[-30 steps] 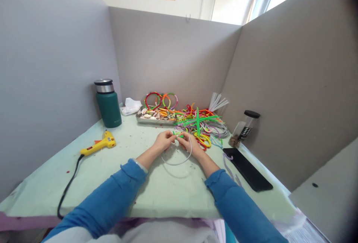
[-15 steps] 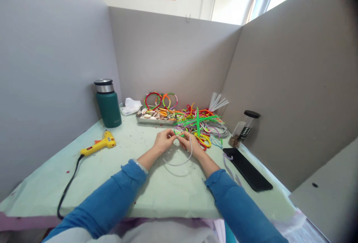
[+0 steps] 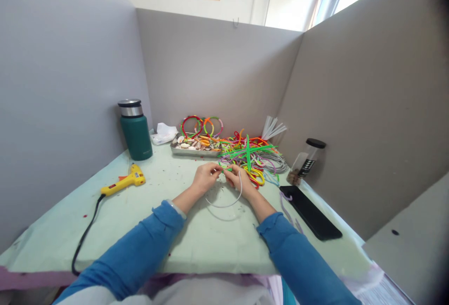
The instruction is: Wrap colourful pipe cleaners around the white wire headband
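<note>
A thin pale wire hoop (image 3: 224, 206) hangs in a curve below my two hands, over the table. My left hand (image 3: 206, 177) is closed in a pinch on the hoop near its top. Opposite it, my right hand (image 3: 241, 182) pinches a short green pipe cleaner (image 3: 228, 170) against the wire. The fingertips nearly meet, and they hide just how the green piece sits on the hoop. Just behind the right hand lies a heap of coloured pipe cleaners (image 3: 248, 151), with a yellow-handled pair of scissors (image 3: 258, 177) at its front.
On the left are a yellow glue gun (image 3: 123, 183) with a black cord and a green bottle (image 3: 136, 136). A metal tray (image 3: 196, 153) of shells and finished coloured hoops (image 3: 192, 117) stand at the back. A black phone (image 3: 312, 214) and clear jar (image 3: 304, 162) are right. Grey partitions surround the table.
Both hands stay at the same place, with only a slight shift of the fingers. The hoop has swung very slightly to the right.
</note>
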### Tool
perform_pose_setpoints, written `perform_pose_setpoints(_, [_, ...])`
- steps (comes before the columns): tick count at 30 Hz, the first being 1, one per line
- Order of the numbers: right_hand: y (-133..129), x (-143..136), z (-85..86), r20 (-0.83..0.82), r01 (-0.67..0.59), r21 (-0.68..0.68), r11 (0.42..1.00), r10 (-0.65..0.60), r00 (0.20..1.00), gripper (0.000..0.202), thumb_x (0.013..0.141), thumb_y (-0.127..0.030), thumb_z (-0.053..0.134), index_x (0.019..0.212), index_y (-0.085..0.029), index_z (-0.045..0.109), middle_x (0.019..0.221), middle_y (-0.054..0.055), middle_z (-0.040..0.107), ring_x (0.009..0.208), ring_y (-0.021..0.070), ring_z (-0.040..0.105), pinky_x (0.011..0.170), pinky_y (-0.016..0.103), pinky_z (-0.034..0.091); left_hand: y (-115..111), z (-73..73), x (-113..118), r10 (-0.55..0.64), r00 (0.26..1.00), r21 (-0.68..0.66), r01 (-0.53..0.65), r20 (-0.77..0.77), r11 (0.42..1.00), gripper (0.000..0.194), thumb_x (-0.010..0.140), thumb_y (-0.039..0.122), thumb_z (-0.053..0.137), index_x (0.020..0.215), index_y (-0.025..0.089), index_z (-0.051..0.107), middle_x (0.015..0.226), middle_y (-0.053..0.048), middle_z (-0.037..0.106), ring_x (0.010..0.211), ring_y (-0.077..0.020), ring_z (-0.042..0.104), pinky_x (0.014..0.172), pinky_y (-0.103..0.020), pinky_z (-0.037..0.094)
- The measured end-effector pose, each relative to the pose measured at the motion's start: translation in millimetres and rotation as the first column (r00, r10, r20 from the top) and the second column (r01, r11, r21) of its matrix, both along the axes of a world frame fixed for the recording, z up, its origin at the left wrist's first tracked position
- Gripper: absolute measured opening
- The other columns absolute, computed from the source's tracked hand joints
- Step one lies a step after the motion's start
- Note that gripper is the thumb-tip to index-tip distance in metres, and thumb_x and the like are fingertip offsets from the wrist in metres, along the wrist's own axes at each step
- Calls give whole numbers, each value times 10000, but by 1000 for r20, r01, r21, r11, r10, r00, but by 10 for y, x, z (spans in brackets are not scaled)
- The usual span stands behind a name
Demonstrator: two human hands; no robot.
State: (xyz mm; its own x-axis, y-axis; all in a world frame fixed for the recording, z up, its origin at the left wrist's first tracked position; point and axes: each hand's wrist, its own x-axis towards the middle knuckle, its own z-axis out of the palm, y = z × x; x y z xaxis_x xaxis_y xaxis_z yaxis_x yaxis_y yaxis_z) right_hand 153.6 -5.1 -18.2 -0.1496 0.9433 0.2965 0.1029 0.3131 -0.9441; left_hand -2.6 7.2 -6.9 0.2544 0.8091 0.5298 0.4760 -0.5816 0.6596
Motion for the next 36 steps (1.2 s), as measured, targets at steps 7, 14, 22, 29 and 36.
perform_pose_setpoints(7, [-1, -10, 11, 5, 5, -1, 1000, -5, 1000, 292, 726, -449, 578, 787, -179, 484, 479, -65, 473, 355, 68, 353, 352, 198, 242, 9, 1, -3, -14, 998, 74, 18, -54, 997, 211, 746, 118, 549, 859, 189, 711, 864, -42, 687, 779, -127, 605, 742, -229, 450])
perform_pose_setpoints(14, [-18, -17, 27, 5, -7, 19, 1000, 7, 1000, 258, 731, -414, 575, 763, -178, 476, 468, -65, 469, 361, 70, 359, 361, 198, 251, 19, -10, 12, -15, 992, 57, 22, -126, 998, 198, 744, 166, 587, 898, 185, 710, 876, -49, 681, 796, -142, 600, 749, -242, 445])
perform_pose_setpoints(22, [-14, -11, 21, 11, -20, 10, 1000, 20, 1000, 264, 716, -425, 583, 756, -185, 479, 466, -67, 461, 365, 72, 357, 373, 206, 263, 13, -9, 14, -12, 978, 36, 20, -208, 999, 202, 766, 175, 560, 898, 197, 712, 819, -40, 657, 763, -134, 575, 724, -233, 423])
perform_pose_setpoints(29, [29, 9, -31, 36, -12, 28, 1000, 11, 999, 260, 733, -426, 578, 784, -185, 496, 489, -63, 481, 367, 75, 368, 365, 204, 265, 40, -60, 12, 25, 980, 81, -9, -199, 997, 201, 771, 194, 562, 905, 198, 713, 824, -42, 589, 747, -124, 538, 699, -235, 415])
perform_pose_setpoints(36, [17, 4, -16, 37, -8, 24, 1000, 7, 999, 253, 735, -414, 581, 800, -182, 504, 480, -67, 476, 356, 75, 369, 353, 203, 260, 55, -82, 7, 35, 978, 113, -11, -208, 993, 216, 766, 192, 562, 925, 203, 708, 882, -42, 574, 798, -131, 540, 740, -244, 415])
